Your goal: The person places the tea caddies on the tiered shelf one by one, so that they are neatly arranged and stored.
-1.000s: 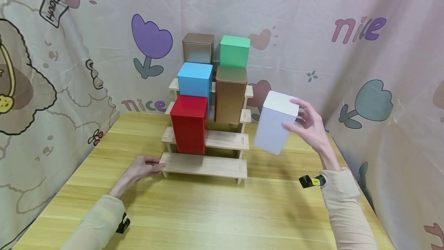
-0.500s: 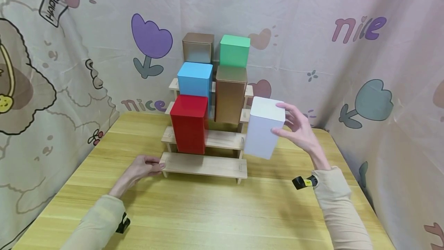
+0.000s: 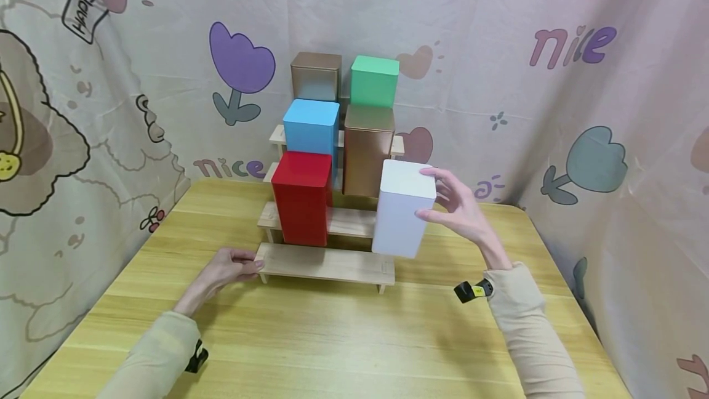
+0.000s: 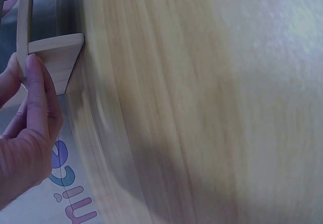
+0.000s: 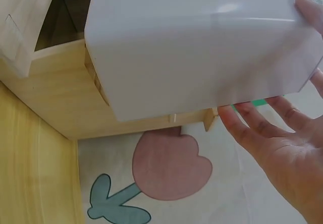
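Note:
In the head view a white box [image 3: 401, 211] is held upright with a slight tilt at the right end of a stepped wooden rack [image 3: 327, 263]. My right hand [image 3: 456, 208] grips it near the top, thumb on the front and fingers round the far side. In the right wrist view the white box [image 5: 202, 52] fills the upper part, with the right hand [image 5: 282, 143] along its side. At the lowest step's left end, my left hand [image 3: 229, 266] pinches the board's edge. The left wrist view shows the left hand [image 4: 33, 103] with thumb and fingers on that board [image 4: 60, 52].
A red box [image 3: 303, 202] stands on the second-lowest step at the left. Behind it are a blue box [image 3: 311, 125], a brown box [image 3: 368, 153], a grey-brown box [image 3: 317, 79] and a green box [image 3: 375, 82]. The rack stands on a wood-grain table [image 3: 310, 343] before a printed curtain [image 3: 454, 5].
My right hand has carried the white box leftward and a little down, from beside the rack to over its right end, and the box is straighter. The left hand has stayed still.

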Action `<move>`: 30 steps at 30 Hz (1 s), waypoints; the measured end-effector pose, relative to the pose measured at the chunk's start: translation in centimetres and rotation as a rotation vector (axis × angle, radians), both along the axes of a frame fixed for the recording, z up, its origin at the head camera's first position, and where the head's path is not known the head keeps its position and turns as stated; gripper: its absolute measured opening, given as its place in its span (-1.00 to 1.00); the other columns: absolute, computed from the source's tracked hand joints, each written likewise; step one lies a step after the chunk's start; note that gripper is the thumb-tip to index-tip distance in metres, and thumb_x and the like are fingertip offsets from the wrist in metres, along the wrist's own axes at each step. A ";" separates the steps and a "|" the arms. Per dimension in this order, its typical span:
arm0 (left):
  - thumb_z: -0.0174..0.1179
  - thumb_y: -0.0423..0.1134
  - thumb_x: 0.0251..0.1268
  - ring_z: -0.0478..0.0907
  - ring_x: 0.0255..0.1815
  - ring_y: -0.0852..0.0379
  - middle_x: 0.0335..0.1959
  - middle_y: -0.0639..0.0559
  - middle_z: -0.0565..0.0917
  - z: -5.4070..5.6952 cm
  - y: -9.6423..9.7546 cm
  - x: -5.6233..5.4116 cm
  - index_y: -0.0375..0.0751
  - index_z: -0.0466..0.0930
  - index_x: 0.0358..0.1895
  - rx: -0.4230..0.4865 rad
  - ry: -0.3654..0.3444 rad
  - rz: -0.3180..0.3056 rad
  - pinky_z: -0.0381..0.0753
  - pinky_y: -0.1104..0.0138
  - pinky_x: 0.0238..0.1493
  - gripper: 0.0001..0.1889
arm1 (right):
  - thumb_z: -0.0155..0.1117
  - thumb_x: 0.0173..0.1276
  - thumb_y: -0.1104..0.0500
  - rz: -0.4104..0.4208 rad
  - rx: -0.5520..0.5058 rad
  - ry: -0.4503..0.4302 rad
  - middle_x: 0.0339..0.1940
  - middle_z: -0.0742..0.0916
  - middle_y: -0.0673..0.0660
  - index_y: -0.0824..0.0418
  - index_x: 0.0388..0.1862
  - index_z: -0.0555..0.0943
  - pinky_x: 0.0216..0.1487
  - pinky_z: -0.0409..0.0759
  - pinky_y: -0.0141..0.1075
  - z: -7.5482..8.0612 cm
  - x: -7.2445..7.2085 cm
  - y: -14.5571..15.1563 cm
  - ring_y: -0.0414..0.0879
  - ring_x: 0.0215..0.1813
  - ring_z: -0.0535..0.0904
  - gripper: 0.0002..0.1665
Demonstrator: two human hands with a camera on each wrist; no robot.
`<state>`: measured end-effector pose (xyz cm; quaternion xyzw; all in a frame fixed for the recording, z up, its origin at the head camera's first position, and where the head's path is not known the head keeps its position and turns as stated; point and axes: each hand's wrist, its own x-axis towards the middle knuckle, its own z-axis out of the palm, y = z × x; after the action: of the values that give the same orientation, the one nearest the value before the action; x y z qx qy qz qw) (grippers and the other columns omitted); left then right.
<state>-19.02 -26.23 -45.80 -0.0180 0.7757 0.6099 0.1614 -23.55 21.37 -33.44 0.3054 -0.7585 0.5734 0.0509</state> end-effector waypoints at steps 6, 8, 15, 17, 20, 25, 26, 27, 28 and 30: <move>0.22 -0.40 0.39 0.70 -0.26 0.25 -0.23 -0.02 0.68 0.0 0.1 0.0 -0.78 0.34 0.21 0.000 0.003 -0.001 0.82 0.36 -0.04 -0.50 | 0.47 0.12 0.47 0.020 -0.002 -0.009 0.33 0.53 -0.04 0.18 0.45 0.37 0.33 0.61 -0.44 -0.3 -0.2 -0.9 -0.17 0.23 0.58 -0.10; 0.22 -0.41 0.39 0.70 -0.26 0.25 -0.23 -0.02 0.68 0.0 0.1 0.0 -0.78 0.33 0.21 0.000 0.004 -0.001 0.82 0.38 -0.04 -0.49 | 0.48 0.12 0.47 0.032 -0.007 -0.013 0.32 0.53 -0.03 0.19 0.44 0.37 0.32 0.63 -0.43 -0.4 -0.3 -1.2 -0.16 0.19 0.58 -0.10; 0.21 -0.41 0.40 0.70 -0.27 0.25 -0.25 -0.01 0.68 -0.1 0.0 -0.1 -0.80 0.31 0.22 0.008 0.001 0.003 0.82 0.39 -0.06 -0.49 | 0.49 0.11 0.47 0.068 -0.026 -0.026 0.31 0.51 -0.02 0.23 0.43 0.37 0.29 0.65 -0.39 -0.4 -0.6 -2.5 -0.15 0.13 0.60 -0.11; 0.21 -0.41 0.40 0.70 -0.27 0.26 -0.25 -0.02 0.68 -0.1 0.0 -0.1 -0.81 0.29 0.23 0.006 0.003 0.002 0.82 0.38 -0.06 -0.47 | 0.49 0.10 0.47 0.070 -0.024 -0.026 0.33 0.50 -0.01 0.24 0.42 0.37 0.31 0.64 -0.38 -0.5 -0.6 -2.8 -0.15 0.15 0.59 -0.11; 0.21 -0.41 0.40 0.70 -0.27 0.26 -0.25 -0.02 0.68 -0.1 0.0 0.0 -0.81 0.29 0.23 0.004 -0.002 0.011 0.82 0.38 -0.05 -0.47 | 0.49 0.11 0.47 0.072 -0.022 -0.028 0.36 0.50 0.02 0.23 0.42 0.37 0.33 0.63 -0.37 -0.5 -0.8 -3.2 -0.14 0.18 0.59 -0.11; 0.21 -0.41 0.41 0.71 -0.27 0.26 -0.25 0.00 0.68 0.0 0.1 0.0 -0.80 0.30 0.23 0.005 -0.003 0.011 0.82 0.37 -0.04 -0.48 | 0.49 0.10 0.48 0.072 -0.021 -0.033 0.42 0.47 0.08 0.23 0.43 0.36 0.35 0.62 -0.34 -0.5 -0.8 -3.9 -0.12 0.20 0.58 -0.10; 0.21 -0.41 0.41 0.71 -0.26 0.26 -0.25 0.00 0.68 0.0 0.1 0.0 -0.81 0.30 0.23 0.005 -0.001 0.005 0.82 0.37 -0.04 -0.48 | 0.48 0.10 0.48 0.072 -0.020 -0.035 0.43 0.46 0.09 0.22 0.43 0.36 0.36 0.62 -0.31 -0.4 -0.8 -4.1 -0.11 0.21 0.57 -0.10; 0.20 -0.42 0.41 0.71 -0.26 0.26 -0.25 0.00 0.68 0.0 0.1 0.0 -0.81 0.30 0.22 0.006 0.001 0.003 0.82 0.37 -0.04 -0.48 | 0.48 0.11 0.47 0.072 -0.017 -0.036 0.44 0.46 0.10 0.22 0.43 0.36 0.38 0.61 -0.28 -0.4 -0.8 -4.2 -0.11 0.22 0.57 -0.10; 0.21 -0.42 0.40 0.71 -0.26 0.26 -0.25 0.00 0.68 0.0 0.1 0.0 -0.80 0.30 0.22 0.009 -0.001 0.006 0.82 0.37 -0.04 -0.49 | 0.48 0.12 0.47 0.073 -0.017 -0.040 0.44 0.45 0.11 0.21 0.44 0.36 0.41 0.60 -0.24 -0.4 -0.8 -4.3 -0.09 0.23 0.56 -0.10; 0.21 -0.42 0.41 0.70 -0.26 0.26 -0.25 0.00 0.68 0.1 0.1 0.0 -0.80 0.31 0.22 0.010 -0.003 0.005 0.82 0.37 -0.04 -0.49 | 0.48 0.14 0.45 0.077 -0.012 -0.046 0.45 0.44 0.10 0.19 0.44 0.35 0.46 0.56 -0.15 -0.4 -0.8 -4.6 -0.06 0.27 0.54 -0.11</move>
<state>-19.00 -26.16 -45.73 -0.0201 0.7723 0.6142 0.1610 -24.36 16.80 -33.80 0.3210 -0.7437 0.5863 0.0132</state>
